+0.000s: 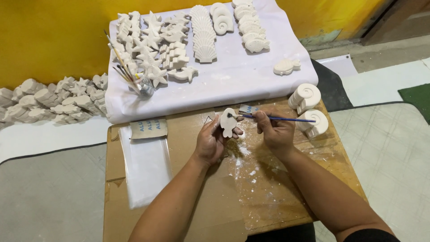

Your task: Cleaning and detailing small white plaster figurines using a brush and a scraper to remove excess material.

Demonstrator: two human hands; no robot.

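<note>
My left hand (209,142) has its fingers curled tight around a small white plaster shape (228,122), held over the middle of the desk (286,192). My right hand (275,130) pinches a thin blue brush (277,118), its tip touching the shape. I cannot tell what the shape is. At the back left, a small jar (145,88) holds more brushes.
</note>
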